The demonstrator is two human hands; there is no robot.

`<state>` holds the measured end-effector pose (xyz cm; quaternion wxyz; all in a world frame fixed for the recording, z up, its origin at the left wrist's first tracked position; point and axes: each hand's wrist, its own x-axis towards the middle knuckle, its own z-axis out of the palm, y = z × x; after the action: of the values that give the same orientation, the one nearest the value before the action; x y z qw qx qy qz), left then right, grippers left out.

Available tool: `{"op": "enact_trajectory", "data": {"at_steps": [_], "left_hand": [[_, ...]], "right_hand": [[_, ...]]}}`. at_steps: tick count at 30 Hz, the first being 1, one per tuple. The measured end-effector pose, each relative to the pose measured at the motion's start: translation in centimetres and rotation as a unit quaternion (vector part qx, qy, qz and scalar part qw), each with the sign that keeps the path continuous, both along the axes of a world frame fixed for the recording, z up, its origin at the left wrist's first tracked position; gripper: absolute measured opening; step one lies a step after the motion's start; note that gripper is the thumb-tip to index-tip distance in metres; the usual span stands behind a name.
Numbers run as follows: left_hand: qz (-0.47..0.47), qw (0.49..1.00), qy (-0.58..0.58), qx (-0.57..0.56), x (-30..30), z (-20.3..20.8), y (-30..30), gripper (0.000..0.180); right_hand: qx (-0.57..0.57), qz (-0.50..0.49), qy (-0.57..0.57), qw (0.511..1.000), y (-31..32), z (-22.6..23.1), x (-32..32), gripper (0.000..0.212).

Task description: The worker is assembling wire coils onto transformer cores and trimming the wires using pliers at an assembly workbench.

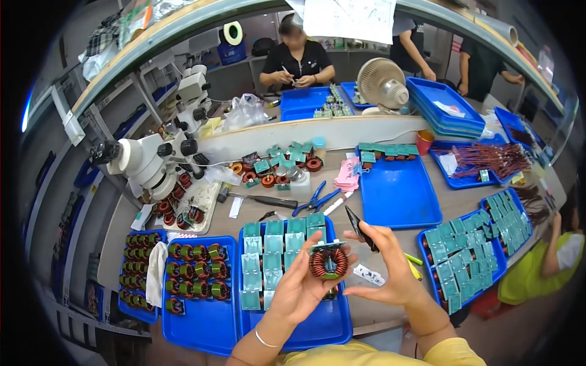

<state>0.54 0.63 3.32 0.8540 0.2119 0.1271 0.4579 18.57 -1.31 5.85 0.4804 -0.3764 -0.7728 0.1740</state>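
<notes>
My left hand (296,294) holds a copper-wound toroidal coil (317,265) by its edges, above a blue tray (311,332). A small green circuit board is fixed to the coil's upper edge. Just to the right, my right hand (397,274) grips pointed black tweezers (360,227) at its fingers, with the thumb spread away below. The tweezers' tips point up and left, apart from the coil. Rows of green boards (273,262) fill much of the tray beneath. Another blue tray (198,326) beside it carries rows of coils.
Blue-handled pliers (316,200) and a screwdriver (268,200) lie behind the trays. A microscope (143,161) stands at left. A large blue tray (400,195) sits at right, near another tray full of boards (461,262). Across the divider, a person (297,61) works seated.
</notes>
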Motion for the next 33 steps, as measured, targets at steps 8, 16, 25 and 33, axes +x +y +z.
{"op": "enact_trajectory", "data": {"at_steps": [8,16,25,33], "left_hand": [[-0.034,0.999,0.040,-0.011,0.3,-1.6,-0.4,0.035],[0.094,0.920,0.236,0.300,-0.5,-2.8,-0.2,0.057],[0.087,0.905,0.260,0.324,-1.4,-2.4,-0.2,0.059],[0.054,0.924,0.244,0.290,-1.6,-2.1,-1.0,0.067]], "right_hand": [[0.011,0.004,0.087,0.996,0.5,-3.7,0.1,0.098],[-0.065,0.057,0.220,0.972,-0.2,-5.6,0.4,0.095],[-0.052,0.029,0.153,0.986,-1.0,-6.0,0.3,0.093],[-0.008,0.007,0.147,0.989,-1.7,-4.1,-0.2,0.096]]}}
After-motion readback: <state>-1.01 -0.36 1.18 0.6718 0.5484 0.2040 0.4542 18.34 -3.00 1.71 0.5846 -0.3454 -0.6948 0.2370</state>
